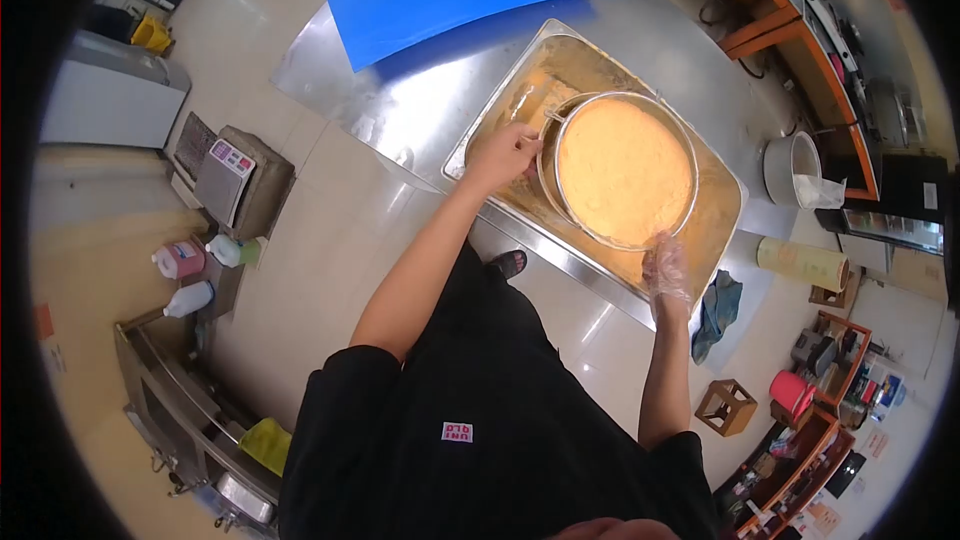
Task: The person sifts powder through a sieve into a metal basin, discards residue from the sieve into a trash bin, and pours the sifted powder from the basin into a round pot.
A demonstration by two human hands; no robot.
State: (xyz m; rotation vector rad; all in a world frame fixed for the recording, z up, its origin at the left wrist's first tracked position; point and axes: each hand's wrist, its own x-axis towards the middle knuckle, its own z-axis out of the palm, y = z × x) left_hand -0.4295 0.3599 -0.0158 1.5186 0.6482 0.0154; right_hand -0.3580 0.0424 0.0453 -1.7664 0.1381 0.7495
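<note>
In the head view, I have the bare left hand (pixel 512 154) and clear-gloved right hand (pixel 668 272), fingers curled closed, gripping the round metal sieve (pixel 695 172) of pale-orange powder (pixel 625 172) over the rectangular steel tray (pixel 590 58) on the silvery table (pixel 405 105). I'd hold it level, avoiding spills.

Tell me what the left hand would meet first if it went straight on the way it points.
The left hand would likely meet the outer side of the round metal container first. They look very close; whether they already touch is unclear from this view.
</note>
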